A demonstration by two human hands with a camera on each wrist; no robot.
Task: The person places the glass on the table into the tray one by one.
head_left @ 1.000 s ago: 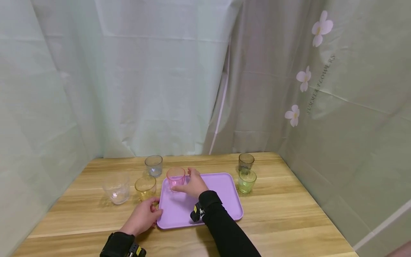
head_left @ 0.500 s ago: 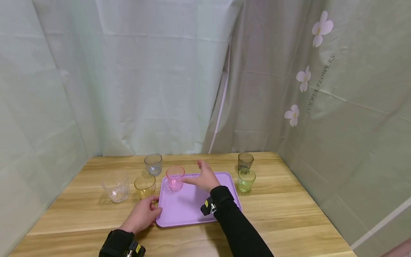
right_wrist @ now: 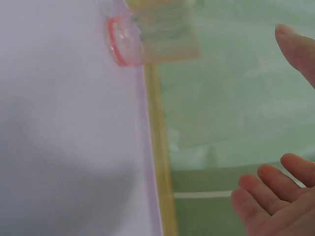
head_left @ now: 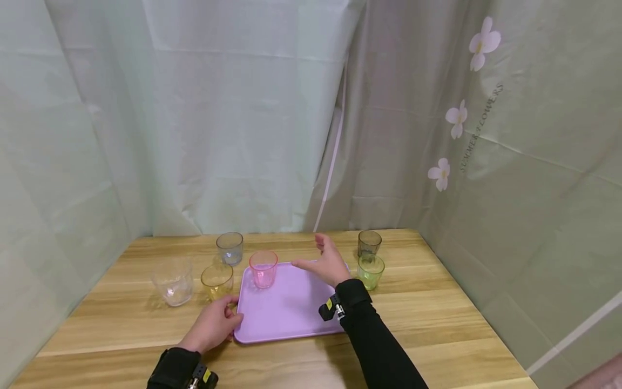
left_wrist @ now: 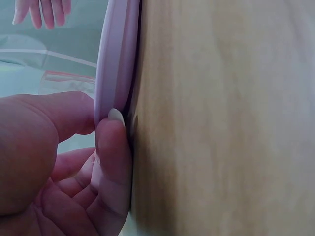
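Observation:
A purple tray [head_left: 286, 310] lies on the wooden table with a pink glass [head_left: 264, 273] standing upright at its back left. My left hand [head_left: 212, 323] pinches the tray's left edge; in the left wrist view, thumb and fingers [left_wrist: 112, 147] sit on either side of the rim. Over the back right of the tray, my right hand [head_left: 326, 263] hangs with thumb and fingers spread and nothing between them. The right wrist view shows the same spread fingers [right_wrist: 268, 194], apart from the pink glass. Beyond this hand, to the right, stands a green glass [head_left: 370, 273].
Left of the tray stand a yellow glass [head_left: 217, 282], a large clear glass [head_left: 174, 283] and, farther back, a bluish-grey glass [head_left: 230, 249]. A dark grey glass [head_left: 369, 243] is behind the green one. Curtains [head_left: 233, 119] hang along the table's back and sides.
My right hand has let go of the pink glass and moved away to the right, toward the green glass. The pink glass stays on the tray; my left hand keeps its place.

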